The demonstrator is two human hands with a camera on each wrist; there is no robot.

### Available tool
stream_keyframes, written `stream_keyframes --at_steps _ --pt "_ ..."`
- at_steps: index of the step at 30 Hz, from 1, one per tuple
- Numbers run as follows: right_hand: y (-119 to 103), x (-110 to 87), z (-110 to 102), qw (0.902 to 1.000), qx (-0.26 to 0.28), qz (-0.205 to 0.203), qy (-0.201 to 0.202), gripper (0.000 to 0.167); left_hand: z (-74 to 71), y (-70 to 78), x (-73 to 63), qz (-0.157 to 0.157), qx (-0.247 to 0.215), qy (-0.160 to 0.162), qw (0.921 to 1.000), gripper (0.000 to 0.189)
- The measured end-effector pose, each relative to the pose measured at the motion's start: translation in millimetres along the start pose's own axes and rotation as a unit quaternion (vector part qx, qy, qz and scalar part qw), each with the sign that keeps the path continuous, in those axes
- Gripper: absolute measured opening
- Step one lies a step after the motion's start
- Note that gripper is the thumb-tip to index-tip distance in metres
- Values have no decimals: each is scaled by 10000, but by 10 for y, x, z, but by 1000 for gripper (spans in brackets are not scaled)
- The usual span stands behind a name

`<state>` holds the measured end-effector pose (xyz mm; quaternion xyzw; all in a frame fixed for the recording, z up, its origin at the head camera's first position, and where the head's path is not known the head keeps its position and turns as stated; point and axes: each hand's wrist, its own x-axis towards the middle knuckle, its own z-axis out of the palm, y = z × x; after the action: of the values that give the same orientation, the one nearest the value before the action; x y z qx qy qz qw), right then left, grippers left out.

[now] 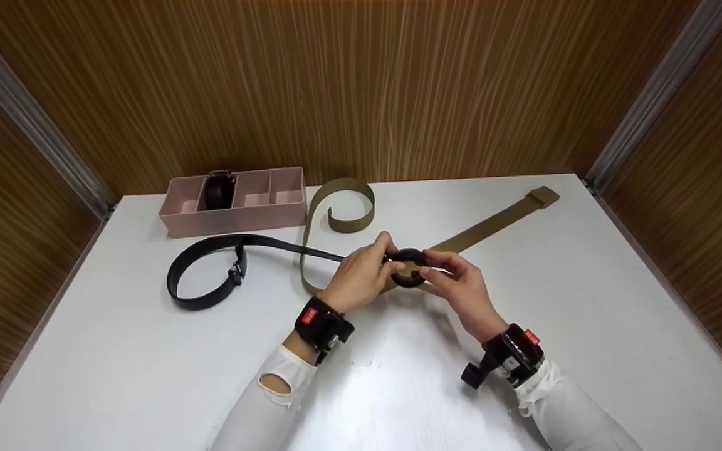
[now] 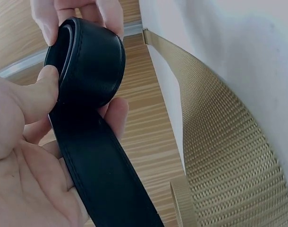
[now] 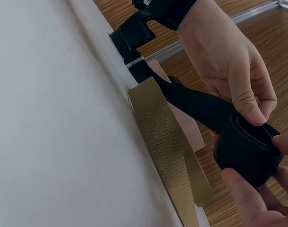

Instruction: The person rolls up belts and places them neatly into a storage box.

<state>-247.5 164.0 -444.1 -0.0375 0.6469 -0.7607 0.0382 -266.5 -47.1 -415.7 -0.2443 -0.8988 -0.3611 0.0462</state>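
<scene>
Both hands hold a black leather belt (image 2: 94,68) by its end, which is wound into a small ring-shaped coil. My left hand (image 1: 360,274) grips the coil's left side, thumb on its edge, with the flat strap running out across the palm in the left wrist view. From the opposite side, my right hand (image 1: 464,293) pinches the coil between thumb and fingers. The remaining strap stretches left to a wide loop on the table, where a metal buckle (image 1: 235,272) shows. Behind and below the hands lies a tan webbing belt (image 1: 486,227), partly hidden by them.
A pink divided box (image 1: 242,220) stands at the back left, with a coiled black belt (image 1: 219,191) in one compartment. The tan belt curls at the back middle; its other end, with a tan buckle (image 1: 543,196), points back right. Wood-grain panels (image 1: 361,88) enclose the white table (image 1: 586,300).
</scene>
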Motion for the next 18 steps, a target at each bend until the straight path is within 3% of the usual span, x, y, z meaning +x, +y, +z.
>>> stream_keyframes --at_steps 5,9,12,18 --pt "-31 12 -74 9931 -1026 -150 -542 41 44 0 -12 433 371 24 9984 21" --pt "-44 16 -98 9878 -1319 -221 -794 39 79 9 -11 729 616 63 9954 19" --pt "-46 13 -93 9892 -1266 -260 -694 39 90 20 -3 656 601 129 9959 18" --pt "-43 6 -62 9971 -694 -285 -114 40 52 21 17 255 728 155 9969 31"
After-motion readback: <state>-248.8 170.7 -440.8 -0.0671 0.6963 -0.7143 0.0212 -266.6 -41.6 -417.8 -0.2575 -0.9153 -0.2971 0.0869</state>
